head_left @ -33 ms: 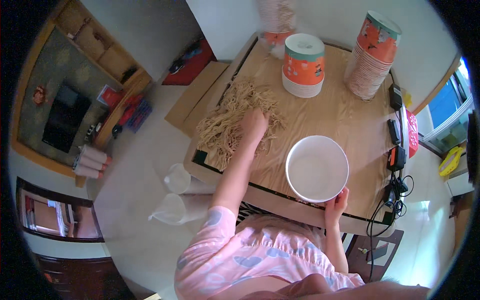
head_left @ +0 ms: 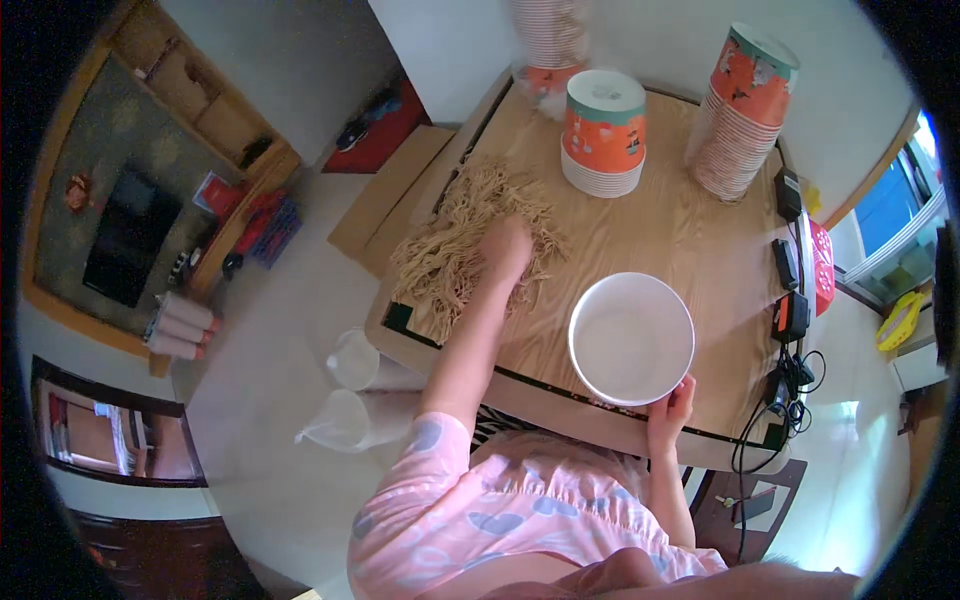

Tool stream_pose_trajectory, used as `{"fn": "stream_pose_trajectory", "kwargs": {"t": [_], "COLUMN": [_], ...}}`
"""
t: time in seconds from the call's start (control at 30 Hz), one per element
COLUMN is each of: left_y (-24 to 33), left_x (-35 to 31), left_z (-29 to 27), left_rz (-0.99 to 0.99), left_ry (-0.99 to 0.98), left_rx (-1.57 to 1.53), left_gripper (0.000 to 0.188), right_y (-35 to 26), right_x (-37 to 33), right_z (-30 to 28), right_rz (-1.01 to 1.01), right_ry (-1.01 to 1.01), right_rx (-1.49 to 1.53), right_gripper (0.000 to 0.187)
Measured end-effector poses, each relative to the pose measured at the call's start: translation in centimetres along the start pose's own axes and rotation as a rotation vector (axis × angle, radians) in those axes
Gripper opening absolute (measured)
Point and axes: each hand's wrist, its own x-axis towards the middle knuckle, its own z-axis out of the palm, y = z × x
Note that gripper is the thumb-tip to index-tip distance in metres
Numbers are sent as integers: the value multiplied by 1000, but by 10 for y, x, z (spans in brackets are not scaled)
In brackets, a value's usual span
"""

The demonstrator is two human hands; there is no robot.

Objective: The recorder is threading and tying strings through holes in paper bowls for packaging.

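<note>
A heap of tan, stringy strands (head_left: 450,250) lies loose on the left part of the wooden table. My left hand (head_left: 507,248) is down in its right side, with fingers curled in on the strands and the fingertips hidden. Near the table's front edge a large white paper bucket (head_left: 630,340) tilts its open mouth toward me, and nothing shows inside it. My right hand (head_left: 671,415) grips this bucket low on its right side, the thumb and fingers against its wall.
Upside-down orange-and-green paper buckets (head_left: 604,135) stand stacked beyond the heap. A taller wrapped stack (head_left: 740,120) leans at the far right, another (head_left: 550,50) at the back. Black adapters (head_left: 790,318) and cables line the right edge. Cardboard (head_left: 390,200) lies left of the table.
</note>
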Motion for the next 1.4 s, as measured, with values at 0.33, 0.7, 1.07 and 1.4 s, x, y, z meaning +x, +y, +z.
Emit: {"fn": "stream_pose_trajectory", "kwargs": {"t": [0.33, 0.7, 1.07, 1.4], "left_y": [37, 9, 32, -65], "left_x": [51, -190, -255, -197], "left_z": [-254, -135, -112, -45], "left_rz": [89, 17, 354, 266], "left_ry": [425, -341, -572, -162], "left_rx": [-1450, -1045, -799, -357], "left_gripper": [26, 17, 13, 21], "right_y": [-11, -38, -81, -138], "right_x": [2, -33, -42, -11], "right_z": [-2, -24, 36, 0], "right_rz": [-8, -30, 194, -86], "right_ry": [1, 15, -759, -740], "right_rx": [-53, 143, 100, 579], "right_gripper": [13, 11, 18, 17]}}
